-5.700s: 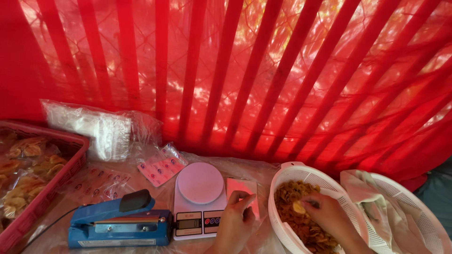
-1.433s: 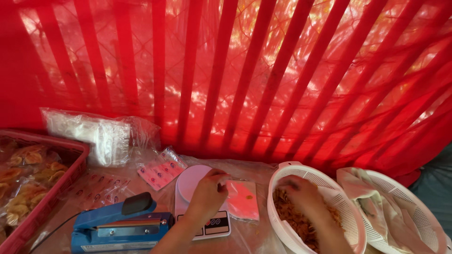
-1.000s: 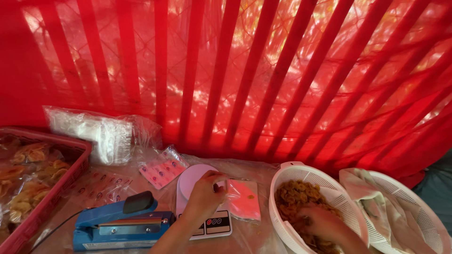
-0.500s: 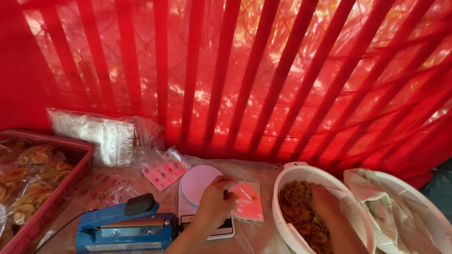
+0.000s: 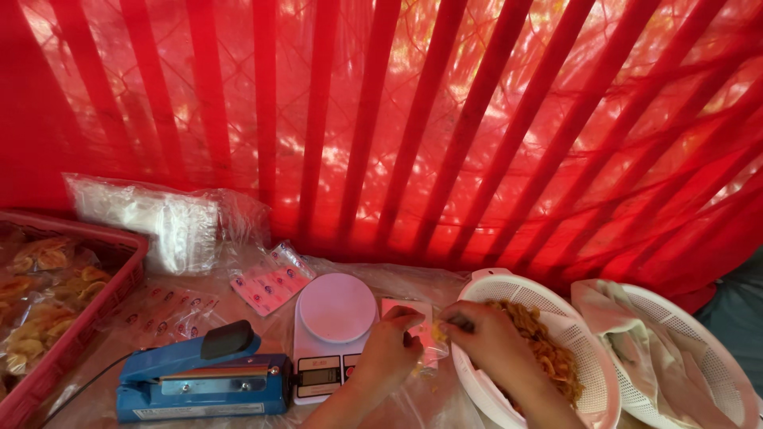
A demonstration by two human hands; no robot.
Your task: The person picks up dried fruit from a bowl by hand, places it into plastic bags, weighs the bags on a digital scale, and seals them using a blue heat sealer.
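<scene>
Red striped curtain (image 5: 445, 119) filling the whole back. Plastic-covered table (image 5: 429, 405) underneath. Red crate (image 5: 95, 310) of bagged snacks far left, stack of clear bags (image 5: 151, 222) behind it. Two white colanders on the right: one (image 5: 588, 397) full of orange fried snacks (image 5: 548, 349), the other (image 5: 699, 349) holding a cloth. Blue sealer (image 5: 199, 381) front left, white scale (image 5: 334, 326) just beside it, label sheets (image 5: 270, 278) near the bags. Both hands close together between scale and snack colander: left (image 5: 389, 349) pinching a small bag (image 5: 421, 334), right (image 5: 493, 342) closed on a bit of snack right at its mouth.
</scene>
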